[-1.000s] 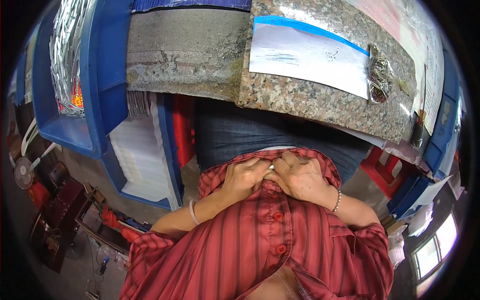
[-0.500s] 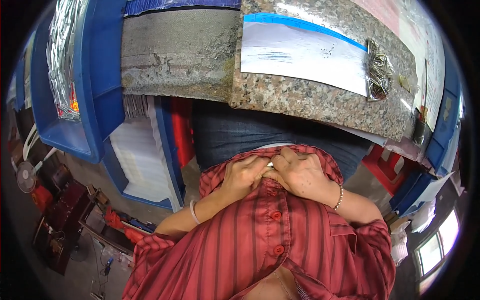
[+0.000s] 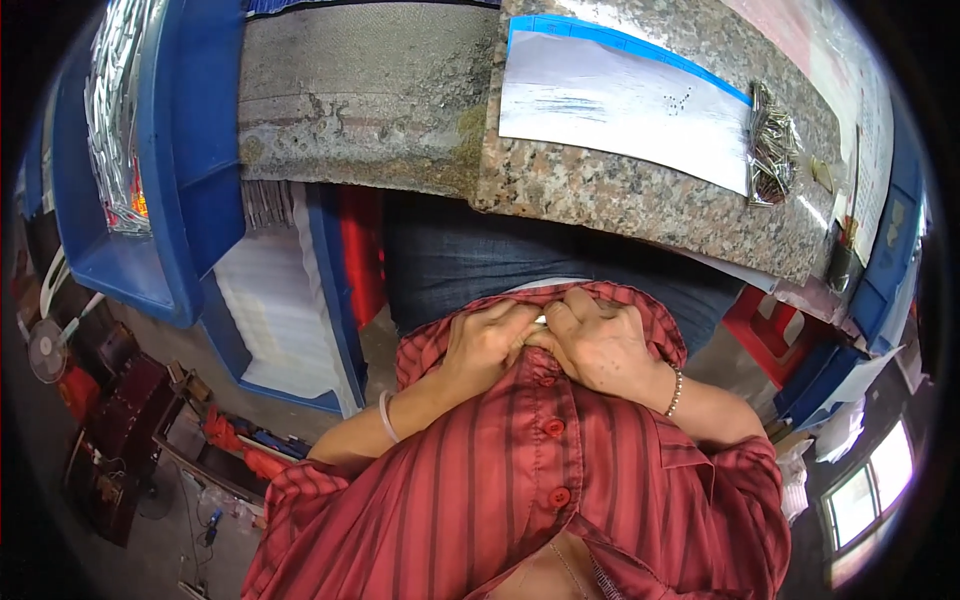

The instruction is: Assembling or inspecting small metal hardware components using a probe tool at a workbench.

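Close together at the front hem of the red striped shirt, my left hand and my right hand are both closed, fingers curled inward. A small white piece shows between their fingertips. Its kind is not clear, since the fingers cover most of it. Beyond my lap, a white sheet of paper with a blue edge lies on the speckled stone tabletop. Against its right end is a heap of thin metal pins, with small dark specks on the paper.
At the left stands a blue bin holding long shiny metal strips. Below it is another blue bin lined with white sheeting. A grey worn slab adjoins the stone top. A red plastic stool stands at the right.
My hands stay together at the shirt hem, with only slight finger movement. The view has shifted a little, so the tabletop and paper sit slightly further right.
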Tool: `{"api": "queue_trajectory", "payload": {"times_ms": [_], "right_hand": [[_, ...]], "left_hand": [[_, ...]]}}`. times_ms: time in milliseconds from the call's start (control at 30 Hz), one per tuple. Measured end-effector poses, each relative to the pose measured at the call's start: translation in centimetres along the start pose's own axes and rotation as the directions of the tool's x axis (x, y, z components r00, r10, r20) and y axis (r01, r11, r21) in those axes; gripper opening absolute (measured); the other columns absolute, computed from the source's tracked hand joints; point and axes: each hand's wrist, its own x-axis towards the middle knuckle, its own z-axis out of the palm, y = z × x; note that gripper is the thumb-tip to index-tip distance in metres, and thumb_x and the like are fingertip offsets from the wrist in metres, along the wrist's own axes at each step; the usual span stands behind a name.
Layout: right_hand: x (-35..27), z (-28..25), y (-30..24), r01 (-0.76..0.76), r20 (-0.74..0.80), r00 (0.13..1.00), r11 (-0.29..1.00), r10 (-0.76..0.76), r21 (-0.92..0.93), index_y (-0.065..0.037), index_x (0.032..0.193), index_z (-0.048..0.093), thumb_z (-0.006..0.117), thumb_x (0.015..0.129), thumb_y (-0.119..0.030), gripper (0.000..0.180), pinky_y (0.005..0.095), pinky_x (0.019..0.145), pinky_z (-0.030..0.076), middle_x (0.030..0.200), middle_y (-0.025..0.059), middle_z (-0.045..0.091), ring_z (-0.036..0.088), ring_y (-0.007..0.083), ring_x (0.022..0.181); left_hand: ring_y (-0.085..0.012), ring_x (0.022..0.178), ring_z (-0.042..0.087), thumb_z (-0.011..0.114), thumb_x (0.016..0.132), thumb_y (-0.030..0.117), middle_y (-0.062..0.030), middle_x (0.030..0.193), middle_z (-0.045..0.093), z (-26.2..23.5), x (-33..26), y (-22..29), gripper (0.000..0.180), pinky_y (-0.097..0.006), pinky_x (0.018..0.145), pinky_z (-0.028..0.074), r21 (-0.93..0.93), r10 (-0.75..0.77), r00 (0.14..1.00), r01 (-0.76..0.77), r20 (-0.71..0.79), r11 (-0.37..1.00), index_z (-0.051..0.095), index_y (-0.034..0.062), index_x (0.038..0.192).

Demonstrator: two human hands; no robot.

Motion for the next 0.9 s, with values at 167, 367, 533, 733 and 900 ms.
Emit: {"api": "queue_trajectory", "payload": {"times_ms": [167,367,533,733,900], "right_hand": [[0.1,0.0,0.0,-0.007,-0.042,0.999,1.000,0.007,-0.001,-0.008,0.079,0.056,0.068,0.079,-0.034,0.028,0.0326,0.041,0.041,0.071,0.0075,0.050,0.057,0.0203,0.052],[0.2,0.2,-0.2,-0.033,-0.005,0.999,0.999,0.033,-0.020,-0.008,0.080,0.056,0.066,0.081,-0.035,0.029,0.0328,0.041,0.040,0.072,0.0077,0.051,0.058,0.0208,0.055],[0.8,-1.3,-0.1,-0.032,0.045,0.999,0.997,0.029,0.071,-0.005,0.079,0.056,0.058,0.087,-0.034,0.030,0.0392,0.054,0.047,0.076,0.0125,0.055,0.061,0.0284,0.062],[1.7,-2.8,3.0,-0.063,0.045,0.998,0.723,0.044,0.688,0.002,0.089,0.063,0.058,0.088,-0.012,0.014,0.0329,0.066,0.052,0.083,0.0153,0.066,0.066,0.0261,0.076],[0.3,-4.9,1.4,-0.281,0.214,0.938,0.233,0.274,0.931,0.004,0.093,0.062,0.055,0.091,-0.005,0.011,0.0206,0.054,0.046,0.072,0.0039,0.060,0.055,0.0053,0.061]], "left_hand": [[-0.0323,0.060,0.057,0.063,0.073,-0.001,-0.0127,0.072,0.054,-0.2,0.3,0.0,0.016,-0.040,0.048,0.043,-0.027,-0.029,0.999,0.030,0.039,0.999,0.059,0.0051,0.088],[-0.0339,0.062,0.057,0.062,0.071,-0.002,-0.0137,0.071,0.054,-0.4,0.3,0.1,0.017,-0.042,0.049,0.043,-0.050,-0.085,0.995,0.087,0.045,0.995,0.058,0.0056,0.086],[-0.0359,0.065,0.059,0.060,0.083,0.011,-0.0154,0.076,0.058,-0.3,0.3,-0.2,0.007,-0.043,0.053,0.045,-0.013,-0.041,0.999,0.041,-0.002,0.999,0.059,0.0059,0.086],[-0.0223,0.074,0.067,0.063,0.087,0.016,-0.0136,0.085,0.066,-3.0,1.5,1.5,0.025,-0.031,0.065,0.051,-0.180,-0.122,0.984,0.144,0.127,0.973,0.062,0.0036,0.109],[-0.0108,0.086,0.061,0.056,0.091,0.006,-0.0064,0.099,0.065,-7.2,2.6,5.0,0.039,-0.025,0.077,0.049,-0.647,-0.243,0.880,0.467,0.409,0.603,0.046,0.0000,0.129]]}}
